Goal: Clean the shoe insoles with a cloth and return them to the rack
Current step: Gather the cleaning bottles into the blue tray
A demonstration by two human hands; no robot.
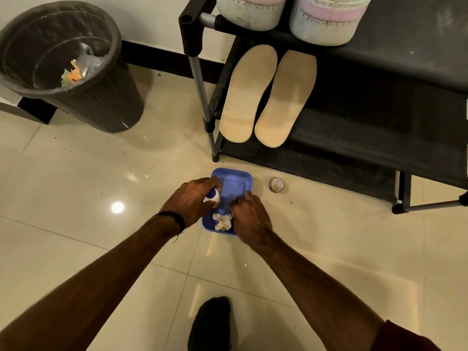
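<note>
No writing can be read anywhere; the small white and blue bottle [212,196] carries a blue band, but any label on it is too small to make out. The left hand [192,201] reaches down with its fingers curled round that bottle, holding it over the left edge of the blue tray [239,182] on the tiled floor [76,224]. A black band [174,219] circles the left wrist. The right hand [249,216] rests knuckles-up on the tray's right side with its fingers bent; it seems to grip the rim, though the fingertips are hidden. A crumpled white cloth [222,221] lies in the tray's near end, between the two hands. Both tan insoles [266,97] lie side by side on the black rack [379,110], on the shelf under a pair of pale shoes [291,16]. A dark bin [76,67] stands to the left.
</note>
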